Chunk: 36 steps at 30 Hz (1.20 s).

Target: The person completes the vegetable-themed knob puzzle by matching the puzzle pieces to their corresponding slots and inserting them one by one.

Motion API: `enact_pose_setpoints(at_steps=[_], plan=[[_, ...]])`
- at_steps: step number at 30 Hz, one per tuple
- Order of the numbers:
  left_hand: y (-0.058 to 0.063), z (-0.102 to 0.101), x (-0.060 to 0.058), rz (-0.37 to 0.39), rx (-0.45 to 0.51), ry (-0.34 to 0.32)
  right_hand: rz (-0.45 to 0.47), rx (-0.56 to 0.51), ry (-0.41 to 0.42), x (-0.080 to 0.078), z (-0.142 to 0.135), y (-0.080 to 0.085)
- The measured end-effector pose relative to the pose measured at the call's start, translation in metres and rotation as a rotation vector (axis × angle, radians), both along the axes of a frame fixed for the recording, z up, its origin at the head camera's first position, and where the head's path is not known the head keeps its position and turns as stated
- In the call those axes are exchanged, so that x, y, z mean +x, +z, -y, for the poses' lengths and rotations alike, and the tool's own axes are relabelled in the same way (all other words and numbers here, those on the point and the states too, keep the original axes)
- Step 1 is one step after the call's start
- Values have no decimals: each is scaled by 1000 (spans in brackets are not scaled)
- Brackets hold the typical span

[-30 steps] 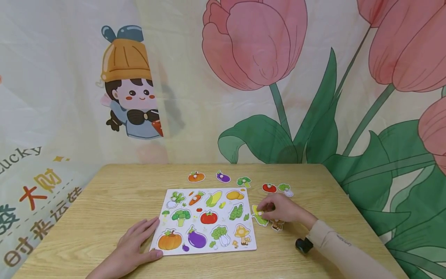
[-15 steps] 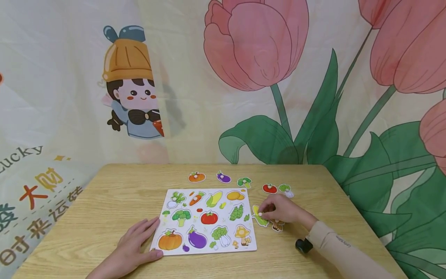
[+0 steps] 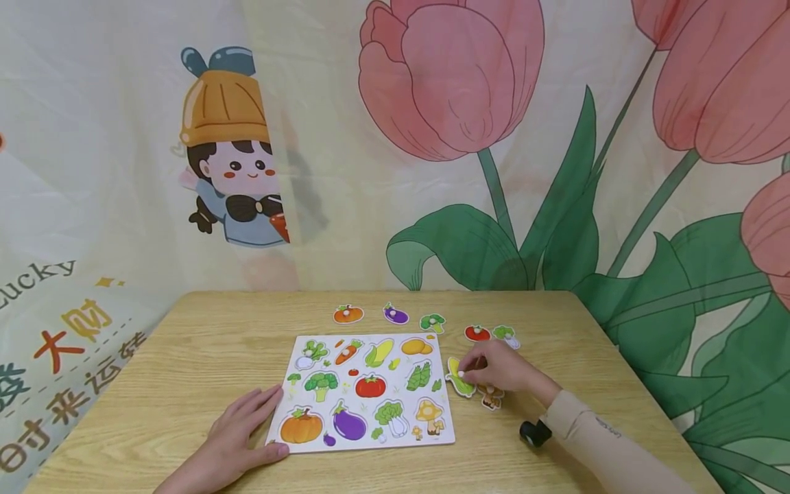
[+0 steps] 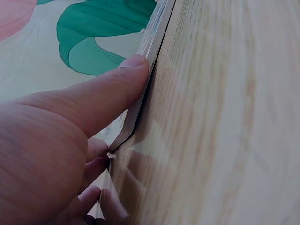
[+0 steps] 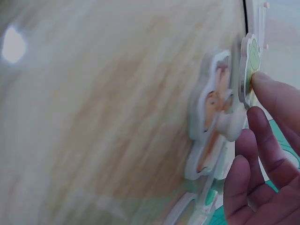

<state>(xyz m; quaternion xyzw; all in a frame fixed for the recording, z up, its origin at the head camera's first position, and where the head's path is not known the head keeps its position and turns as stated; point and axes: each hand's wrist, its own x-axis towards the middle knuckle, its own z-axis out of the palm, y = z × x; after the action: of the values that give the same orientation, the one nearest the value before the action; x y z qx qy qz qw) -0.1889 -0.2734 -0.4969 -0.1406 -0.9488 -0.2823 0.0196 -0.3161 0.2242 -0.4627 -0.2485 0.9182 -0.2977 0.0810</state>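
Note:
A white vegetable puzzle board (image 3: 361,439) lies on the table. My left hand (image 3: 237,432) rests at its near left corner, the thumb on the near edge and the fingers along the left edge. In the left wrist view that thumb (image 4: 108,89) lies straight against the board's rim. Just right of the board, my right hand (image 3: 496,367) pinches the knob of a corn puzzle piece (image 3: 455,384). The right wrist view shows this corn piece (image 5: 244,70) edge-on at the fingertips, beside a mushroom puzzle piece (image 5: 211,108). My right hand partly covers the mushroom piece in the head view.
Along the back of the wooden table (image 3: 185,357) lie a pumpkin piece (image 3: 348,314), an eggplant piece (image 3: 396,313), a broccoli piece (image 3: 432,322), a tomato piece (image 3: 476,333) and a bok choy piece (image 3: 506,335). Carrot and turnip pieces with knobs sit in the board.
The corn piece has shifted slightly up and left in the head view, with my right hand still pinching its knob. My left hand has stayed at the board's corner.

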Motion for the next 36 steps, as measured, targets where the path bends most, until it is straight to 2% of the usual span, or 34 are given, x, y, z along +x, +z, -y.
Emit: enact_pose_setpoints(at_steps=[8, 16, 27, 36], plan=[[1, 0, 0, 11, 6, -3, -23, -46, -96, 4, 13, 10], [0, 1, 0, 18, 18, -2, -91, -119, -162, 4, 42, 12], [-3, 2, -2, -1, 0, -2, -7, -187, -311, -1, 102, 5], [-3, 1, -2, -23, -1, -14, -10, -187, -391, -3, 134, 4]])
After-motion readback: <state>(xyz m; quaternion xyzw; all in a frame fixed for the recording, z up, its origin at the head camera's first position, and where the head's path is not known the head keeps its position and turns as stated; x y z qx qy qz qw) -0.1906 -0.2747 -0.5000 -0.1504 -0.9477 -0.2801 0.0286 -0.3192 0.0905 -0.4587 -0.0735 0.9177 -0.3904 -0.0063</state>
